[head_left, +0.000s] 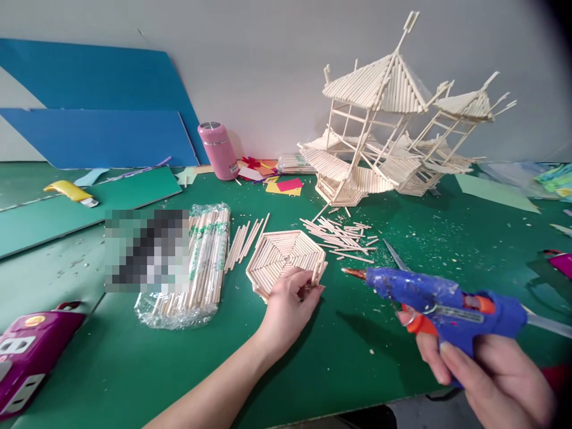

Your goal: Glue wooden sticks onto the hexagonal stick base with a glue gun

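Stick panel (272, 253), many-sided, lies on the tabletop (348, 369) near centre of view. Looks light, stiff along the sticks, probably fragile at the joints; dry wood, little slip expected. Best held by 2 opposite rim edges, no pressing mid-web. Left hand (288, 301): finger and thumb closed on its rim at 4 o'clock, beside a short stick (316, 271). Right hand (500, 375): curled round the handle of a glue gun (415, 289), nozzle apart from panel, at 3 o'clock. Loose sticks (339, 238) at 2, bagged sticks (208, 256) at 9, stick pavilion (357, 86) at 1.
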The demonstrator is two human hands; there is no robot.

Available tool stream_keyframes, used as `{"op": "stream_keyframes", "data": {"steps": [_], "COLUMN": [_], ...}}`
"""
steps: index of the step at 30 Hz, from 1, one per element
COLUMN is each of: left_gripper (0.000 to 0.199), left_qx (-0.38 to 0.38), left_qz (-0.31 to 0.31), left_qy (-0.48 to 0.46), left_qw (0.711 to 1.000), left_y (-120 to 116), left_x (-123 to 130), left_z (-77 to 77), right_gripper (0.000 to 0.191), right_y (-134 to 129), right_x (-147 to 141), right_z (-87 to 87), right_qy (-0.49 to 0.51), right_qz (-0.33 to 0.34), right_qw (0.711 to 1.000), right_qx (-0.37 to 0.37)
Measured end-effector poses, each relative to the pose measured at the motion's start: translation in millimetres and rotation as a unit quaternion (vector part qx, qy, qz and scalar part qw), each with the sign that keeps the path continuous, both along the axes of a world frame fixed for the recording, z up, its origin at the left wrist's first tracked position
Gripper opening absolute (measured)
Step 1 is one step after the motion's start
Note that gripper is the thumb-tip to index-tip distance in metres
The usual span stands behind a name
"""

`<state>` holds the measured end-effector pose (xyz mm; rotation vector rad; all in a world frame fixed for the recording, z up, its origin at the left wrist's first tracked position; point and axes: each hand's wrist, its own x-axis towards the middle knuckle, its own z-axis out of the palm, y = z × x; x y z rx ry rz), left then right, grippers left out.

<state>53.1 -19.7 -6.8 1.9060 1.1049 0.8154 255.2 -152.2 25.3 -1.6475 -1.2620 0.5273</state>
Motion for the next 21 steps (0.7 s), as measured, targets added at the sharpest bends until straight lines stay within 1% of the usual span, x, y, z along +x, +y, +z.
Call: {"op": "stream_keyframes", "data": {"steps": [2, 3, 7, 11, 14, 17, 21], "left_gripper": [0.022, 0.021, 0.019, 0.020, 0.017, 0.019, 0.020], "left_qx": [0.006, 0.006, -0.004, -0.006, -0.010, -0.010, -0.014], "left_qz": [-0.001, -0.001, -0.006, -0.007, -0.012, -0.014, -0.015], "left_qy": [-0.001, -0.001, 0.006, -0.007, -0.011, -0.017, -0.017], "left_qw": [1.000, 1.000, 1.000, 1.000, 1.000, 1.000, 1.000], "left_y": [0.1, 0.1, 0.1, 0.0, -0.2, -0.2, 0.1], "left_x": [-0.1, -0.2, -0.5, -0.8, -0.5, -0.3, -0.6], "left_z": [-0.9, -1.0, 0.6, 2.1, 1.6, 0.5, -0.6], "right_gripper": [0.011, 0.010, 0.019, 0.024, 0.030, 0.027, 0.025], "right_y": [-8.4, -11.9, -19.7, -16.5, -11.6, -8.8, -8.9], "right_x": [-5.2, -7.7, -20.6, -33.2, -38.3, -39.9, -38.5], "right_z": [-6.1, -9.3, -21.2, -28.1, -30.0, -31.1, -33.4], "right_qy": [0.002, -0.006, -0.024, -0.021, -0.029, -0.026, -0.033], "right_qz": [0.053, 0.058, 0.002, 0.010, 0.006, 0.002, 0.018], "right_qw": [0.998, 0.998, 0.999, 1.000, 1.000, 1.000, 0.999], "right_qx": [-0.028, -0.036, -0.024, -0.020, -0.009, 0.005, -0.006]}}
